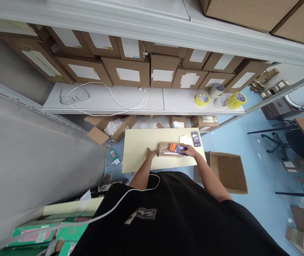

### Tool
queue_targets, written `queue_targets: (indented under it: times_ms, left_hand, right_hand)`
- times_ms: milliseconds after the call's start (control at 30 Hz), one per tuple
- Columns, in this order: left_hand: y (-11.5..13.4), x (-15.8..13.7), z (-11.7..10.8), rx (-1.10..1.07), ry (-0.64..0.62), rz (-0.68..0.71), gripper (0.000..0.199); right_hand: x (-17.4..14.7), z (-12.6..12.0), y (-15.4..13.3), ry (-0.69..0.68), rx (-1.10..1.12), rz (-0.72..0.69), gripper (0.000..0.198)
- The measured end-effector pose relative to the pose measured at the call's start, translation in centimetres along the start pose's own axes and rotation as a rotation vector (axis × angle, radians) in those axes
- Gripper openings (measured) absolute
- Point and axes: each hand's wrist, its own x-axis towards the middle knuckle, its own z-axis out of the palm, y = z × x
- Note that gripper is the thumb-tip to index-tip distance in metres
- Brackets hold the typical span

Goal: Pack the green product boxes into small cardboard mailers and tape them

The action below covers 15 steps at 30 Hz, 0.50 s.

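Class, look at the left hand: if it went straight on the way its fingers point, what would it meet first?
Most likely the left end of the cardboard box on the pale yellow table; the left hand may already touch it, as the gap is hard to judge.

Right hand (189, 150) holding probable tape dispenser (176, 147).
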Motion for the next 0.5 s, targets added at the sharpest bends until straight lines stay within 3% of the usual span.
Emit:
queue_targets:
  times_ms: [100,167,300,367,500]
  left_hand:
    - [0.3,-0.8,-1.4,0.028,0.026,0.039,0.076]
    - [1.3,-1.3,-1.9,0.072,-0.019,0.189,0.074]
    - [4.3,-1.2,-2.3,0.396,-0.287,0.566,0.119]
    - [5.5,-0.6,-2.2,0.54,-0.378,0.591,0.131]
    - [6.2,0.2,-2.1,0.608,-0.419,0.578,0.125]
  right_hand:
    - [0.1,-0.3,-0.5,0.005,-0.042,0.0,0.044]
    - [0.2,-0.5,-0.9,0.003,-0.088,0.014,0.044]
    - [0.8,-0.9,-1.8,-0.022,-0.237,0.05,0.045]
    - [1.3,-1.1,-2.4,-0.045,-0.345,0.076,0.046]
    - [2.4,-1.4,-3.3,-0.056,-0.511,0.108,0.054]
